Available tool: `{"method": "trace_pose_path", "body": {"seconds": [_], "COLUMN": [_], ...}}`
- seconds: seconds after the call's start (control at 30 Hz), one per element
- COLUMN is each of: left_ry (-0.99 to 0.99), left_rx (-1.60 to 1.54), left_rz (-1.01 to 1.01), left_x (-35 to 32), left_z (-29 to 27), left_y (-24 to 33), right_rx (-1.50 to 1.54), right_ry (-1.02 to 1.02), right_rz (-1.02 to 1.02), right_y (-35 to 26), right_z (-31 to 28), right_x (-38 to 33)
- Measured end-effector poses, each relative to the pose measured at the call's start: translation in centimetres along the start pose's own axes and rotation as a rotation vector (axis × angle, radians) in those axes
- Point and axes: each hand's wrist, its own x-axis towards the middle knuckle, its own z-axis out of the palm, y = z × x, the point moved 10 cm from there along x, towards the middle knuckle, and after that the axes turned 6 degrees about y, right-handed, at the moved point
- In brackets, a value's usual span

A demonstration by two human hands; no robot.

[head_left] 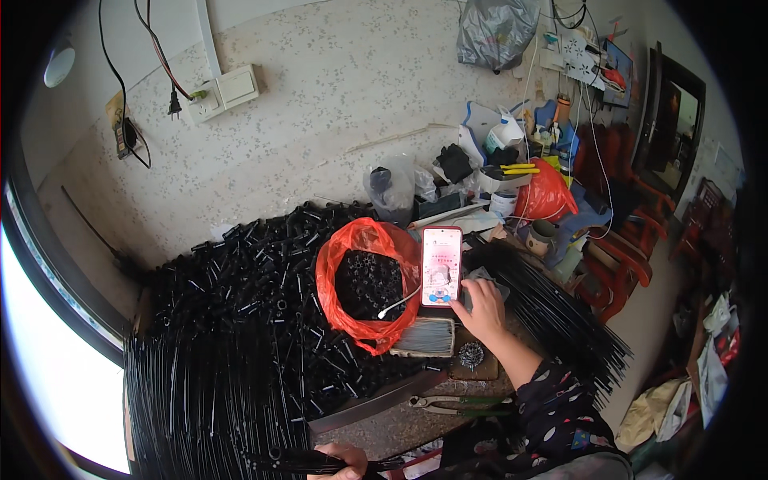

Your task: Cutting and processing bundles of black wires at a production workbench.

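Observation:
A smartphone [441, 266] in a red case stands upright with its pinkish screen lit. My right hand [483, 310] is at its lower right edge, thumb against the bottom corner and the other fingers stretched out beside it; I see no grip on the phone. At the bottom edge of the view my left hand [346, 459] is closed around thin black rods [300, 458]. Left of the phone, a red plastic bag [332, 300] lies rolled open around small dark pieces [370, 280]. A white cable end [383, 314] rests over the bag's rim.
Short black tubes [264, 264] are heaped on the left, with long black rods [184, 392] before them and more rods [552, 304] at right. A box of thin metal pins [426, 337], a spiky metal cluster [471, 354] and green-handled pliers [456, 405] lie nearer me.

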Motion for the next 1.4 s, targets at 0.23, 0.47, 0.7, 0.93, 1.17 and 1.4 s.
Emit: {"method": "trace_pose_path", "body": {"seconds": [0.23, 0.47, 0.7, 0.93, 1.17, 1.4], "left_ry": [0.002, 0.041, -0.026, -0.044, 0.046, 0.078], "left_rx": [0.059, 0.028, -0.015, 0.019, 0.051, 0.122], "left_rz": [-0.022, -0.107, -0.067, -0.091, -0.139, -0.199], "left_x": [0.0, -0.2, 0.6, 1.2, 1.5, 0.4], "left_z": [0.5, 0.4, 1.1, 1.2, 0.6, 2.6], "left_y": [0.3, -0.1, -0.3, -1.0, -2.7, -2.5], "right_rx": [-0.202, -0.319, 0.379, 1.472, 1.334, 1.338], "right_ry": [-0.053, -0.049, 0.194, -0.013, -0.036, -0.138], "right_rz": [-0.138, -0.188, 0.287, 0.956, 0.914, 0.855], "right_y": [-2.3, -2.5, 3.0, 6.4, 6.2, 7.6], "right_z": [-0.6, -0.2, 2.0, 11.8, 12.5, 14.6], "right_x": [0.0, 1.1, 2.4, 3.8, 5.0, 4.5]}}
